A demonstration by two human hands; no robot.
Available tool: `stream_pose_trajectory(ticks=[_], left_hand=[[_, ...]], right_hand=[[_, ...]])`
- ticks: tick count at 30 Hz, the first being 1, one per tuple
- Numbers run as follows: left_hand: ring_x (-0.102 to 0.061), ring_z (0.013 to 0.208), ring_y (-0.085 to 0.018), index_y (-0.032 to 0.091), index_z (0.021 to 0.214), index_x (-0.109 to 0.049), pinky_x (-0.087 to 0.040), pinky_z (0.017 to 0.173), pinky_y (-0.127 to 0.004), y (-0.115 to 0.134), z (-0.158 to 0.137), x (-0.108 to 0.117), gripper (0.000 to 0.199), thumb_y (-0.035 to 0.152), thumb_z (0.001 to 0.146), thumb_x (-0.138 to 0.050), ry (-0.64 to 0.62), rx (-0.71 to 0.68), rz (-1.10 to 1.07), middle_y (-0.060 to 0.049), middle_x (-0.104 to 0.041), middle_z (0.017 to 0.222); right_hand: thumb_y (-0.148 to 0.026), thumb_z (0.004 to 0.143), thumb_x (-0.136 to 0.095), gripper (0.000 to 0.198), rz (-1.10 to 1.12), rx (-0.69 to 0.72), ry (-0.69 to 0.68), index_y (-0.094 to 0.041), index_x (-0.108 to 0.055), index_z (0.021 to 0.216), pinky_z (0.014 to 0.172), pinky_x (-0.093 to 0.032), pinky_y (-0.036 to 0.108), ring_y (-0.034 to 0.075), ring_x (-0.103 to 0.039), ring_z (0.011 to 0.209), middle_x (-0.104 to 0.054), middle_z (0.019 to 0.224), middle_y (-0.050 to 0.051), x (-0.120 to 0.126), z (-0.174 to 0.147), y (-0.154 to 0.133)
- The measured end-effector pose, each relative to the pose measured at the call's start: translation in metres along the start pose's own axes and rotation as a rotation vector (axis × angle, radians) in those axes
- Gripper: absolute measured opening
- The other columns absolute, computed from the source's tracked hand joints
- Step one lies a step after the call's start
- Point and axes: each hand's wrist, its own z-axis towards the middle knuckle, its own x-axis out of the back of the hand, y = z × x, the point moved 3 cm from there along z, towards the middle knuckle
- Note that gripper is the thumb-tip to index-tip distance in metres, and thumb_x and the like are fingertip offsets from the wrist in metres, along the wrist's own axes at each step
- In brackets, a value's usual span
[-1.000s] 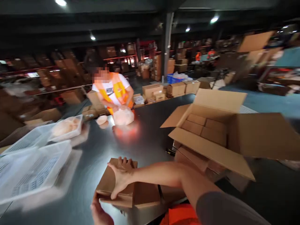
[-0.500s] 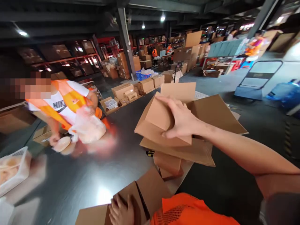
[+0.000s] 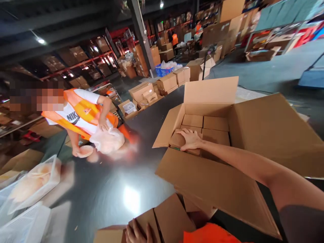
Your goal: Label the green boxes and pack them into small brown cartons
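Note:
A large open carton (image 3: 268,131) stands at the table's right side, its flaps spread, with several small cardboard boxes (image 3: 216,124) packed inside. My right hand (image 3: 190,139) reaches into the carton, fingers spread across the top of a small brown box (image 3: 177,139) at the near left corner and gripping it. That box sits a little higher than its neighbours. At the bottom edge, my left hand (image 3: 138,233) lies with its fingers flat on one of several brown boxes (image 3: 173,217) in a row. The lower part of that hand is cut off by the frame.
Across the dark table (image 3: 108,189), a person in an orange vest (image 3: 83,108) handles a plastic bag (image 3: 107,139) and a pale round dish (image 3: 86,151). White baskets (image 3: 54,168) stand at the left. Several open boxes (image 3: 167,82) line the far edge.
My right hand has lowered the small box from above the carton into it. My view has shifted right and down, showing the carton's inside. My left hand still rests on the boxes.

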Motion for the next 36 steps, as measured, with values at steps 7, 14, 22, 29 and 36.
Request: stream_pose_trajectory(ticks=[7, 14, 22, 29, 36], left_hand=[[-0.049, 0.127, -0.049, 0.006, 0.138, -0.05, -0.046, 0.093, -0.064, 0.017, -0.002, 0.02, 0.071, 0.056, 0.088, -0.037, -0.137, 0.047, 0.139, -0.031, -0.044, 0.146], [-0.049, 0.126, -0.046, 0.004, 0.141, -0.047, -0.046, 0.096, -0.059, 0.018, -0.003, 0.029, 0.076, 0.058, 0.089, -0.035, -0.252, 0.015, 0.184, -0.03, -0.044, 0.145], [-0.052, 0.123, -0.048, 0.003, 0.142, -0.046, -0.047, 0.094, -0.06, 0.017, 0.0, 0.033, 0.078, 0.059, 0.088, -0.035, -0.282, 0.041, 0.185, -0.032, -0.044, 0.144], [-0.043, 0.134, -0.048, 0.01, 0.136, -0.051, -0.035, 0.107, -0.065, 0.02, 0.018, 0.042, 0.078, 0.065, 0.081, -0.042, -0.182, 0.227, 0.011, -0.029, -0.047, 0.145], [-0.036, 0.143, -0.033, 0.021, 0.145, -0.042, -0.027, 0.117, -0.054, 0.224, 0.105, 0.12, 0.056, 0.041, 0.093, -0.047, -0.383, -0.534, -0.412, -0.014, -0.043, 0.153]], right_hand=[[-0.079, 0.077, -0.047, 0.09, -0.044, 0.048, -0.048, -0.029, -0.035, 0.151, 0.099, -0.027, 0.068, 0.047, -0.029, 0.136, -0.024, 0.157, 0.021, -0.018, 0.017, -0.01], [-0.062, 0.069, -0.066, 0.094, -0.069, 0.233, -0.18, -0.03, -0.035, 0.152, 0.102, -0.031, 0.066, 0.047, -0.029, 0.139, -0.019, 0.162, 0.015, -0.01, 0.025, -0.002], [-0.065, 0.08, -0.059, 0.086, 0.018, 0.256, -0.223, -0.033, -0.03, 0.154, 0.106, -0.026, 0.069, 0.042, -0.016, 0.148, -0.014, 0.164, 0.012, -0.004, 0.019, 0.001], [-0.07, 0.07, -0.07, 0.102, 0.144, 0.333, -0.348, -0.033, -0.028, 0.155, 0.108, -0.018, 0.075, 0.044, -0.001, 0.149, -0.002, 0.166, 0.007, 0.006, 0.017, 0.016], [-0.068, 0.057, -0.079, 0.119, 0.147, 0.343, -0.382, -0.033, -0.024, 0.156, 0.104, -0.017, 0.079, 0.049, 0.002, 0.147, 0.001, 0.166, 0.007, -0.002, 0.02, 0.013]])
